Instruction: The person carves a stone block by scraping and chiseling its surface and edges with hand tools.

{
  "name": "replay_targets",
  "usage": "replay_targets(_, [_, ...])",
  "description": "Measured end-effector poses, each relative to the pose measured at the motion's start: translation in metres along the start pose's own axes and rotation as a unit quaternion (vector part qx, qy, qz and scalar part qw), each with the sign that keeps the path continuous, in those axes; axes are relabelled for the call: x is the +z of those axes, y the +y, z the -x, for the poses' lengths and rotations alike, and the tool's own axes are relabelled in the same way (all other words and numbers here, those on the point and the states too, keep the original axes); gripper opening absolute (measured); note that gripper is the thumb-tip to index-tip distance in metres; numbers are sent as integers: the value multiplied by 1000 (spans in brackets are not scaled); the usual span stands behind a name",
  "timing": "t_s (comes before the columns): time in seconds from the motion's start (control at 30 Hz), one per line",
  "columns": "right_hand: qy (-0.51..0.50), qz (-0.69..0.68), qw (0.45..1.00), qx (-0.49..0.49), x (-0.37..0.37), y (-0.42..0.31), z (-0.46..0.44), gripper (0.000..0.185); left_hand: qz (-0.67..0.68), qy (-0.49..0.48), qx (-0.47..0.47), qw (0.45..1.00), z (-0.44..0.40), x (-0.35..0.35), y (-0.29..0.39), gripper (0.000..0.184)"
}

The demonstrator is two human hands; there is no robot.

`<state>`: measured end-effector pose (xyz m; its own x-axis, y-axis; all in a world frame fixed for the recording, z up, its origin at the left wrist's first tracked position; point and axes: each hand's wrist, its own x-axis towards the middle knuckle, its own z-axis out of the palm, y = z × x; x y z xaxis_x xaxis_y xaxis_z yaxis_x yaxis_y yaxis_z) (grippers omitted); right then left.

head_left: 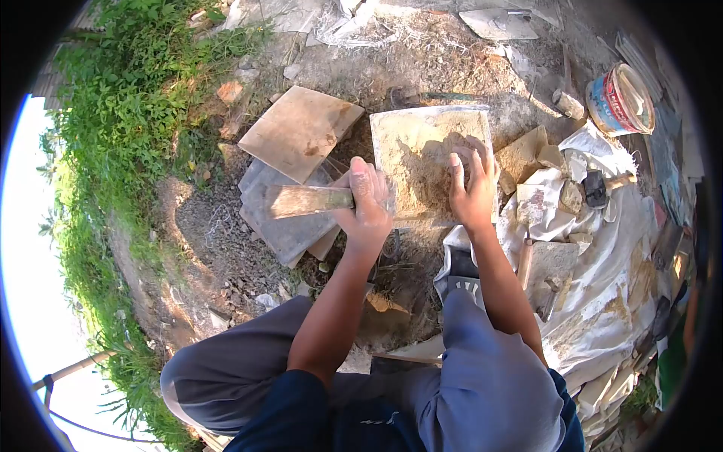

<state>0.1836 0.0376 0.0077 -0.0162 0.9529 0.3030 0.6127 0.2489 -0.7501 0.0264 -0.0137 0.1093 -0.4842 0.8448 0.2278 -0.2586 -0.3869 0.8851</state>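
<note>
My left hand (365,200) is closed round a tool whose wooden handle (310,202) points to the left; the tool's far end is hidden behind the hand. In front of me lies a square tile (433,117) with a rough, sandy coating on its face. My right hand (474,188) rests at the tile's right side with its fingers spread, and it holds nothing. To the left, a beige tile (301,132) lies at an angle over several grey tiles (282,218).
A hammer (440,97) lies beyond the coated tile. On the right are a white sheet (602,264), broken stone pieces (531,207), a black-headed mallet (596,190) and a paint bucket (619,102). A flat trowel (497,24) lies farther off. Green plants (120,113) grow at left.
</note>
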Motion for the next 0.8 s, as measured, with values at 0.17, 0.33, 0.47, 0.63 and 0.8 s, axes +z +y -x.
replay_targets(0.17, [4, -47, 999, 1, -1, 1, 2, 25, 33, -3, 75, 997, 8, -5, 10, 46])
replay_targets(0.33, [-9, 8, 998, -68, -2, -1, -4, 25, 13, 50, 32, 998, 4, 3, -3, 46])
replay_targets(0.47, [-4, 7, 997, -77, 0, 4, -3, 25, -9, 63, 58, 996, 18, 1, -5, 47])
replay_targets(0.63, [-11, 16, 997, -79, -1, 3, -7, 25, -82, 52, 23, 995, 19, 3, 0, 46])
replay_targets(0.8, [-19, 12, 997, -74, -5, 0, -2, 26, -21, 50, 63, 997, 21, -9, -11, 46])
